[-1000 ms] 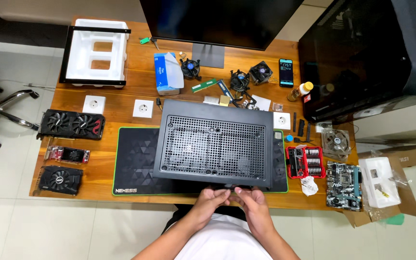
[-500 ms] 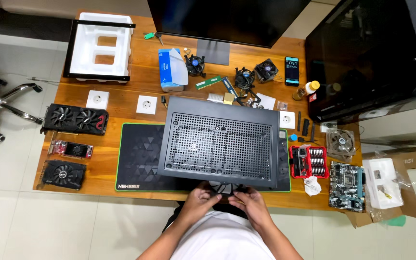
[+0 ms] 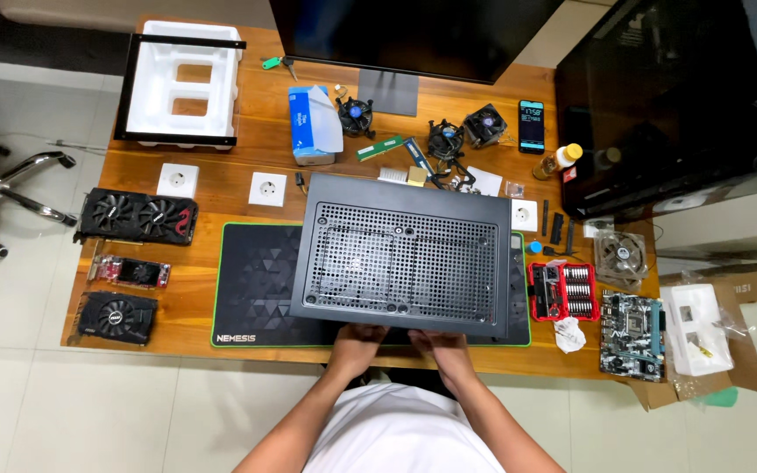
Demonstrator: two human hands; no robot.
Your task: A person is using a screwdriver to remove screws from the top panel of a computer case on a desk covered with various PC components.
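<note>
1. Two hands are seen at the near edge of the perforated black case panel [image 3: 400,254]: the left hand [image 3: 357,343] and the right hand [image 3: 442,346] are placed side by side, fingers curled under that edge and gripping it.
2. The panel is found lying over the right part of the black desk mat [image 3: 256,285], its right edge close to the red screwdriver bit set [image 3: 562,291].
3. Open wood is left only in narrow strips along the desk's [image 3: 247,131] near edge and between items on the left.
4. Three graphics cards are counted at the left edge: one large [image 3: 137,215], one slim [image 3: 130,271], one small [image 3: 116,316].
5. Three cooler fans are counted behind the panel, and one motherboard [image 3: 631,335] at the right corner.
</note>
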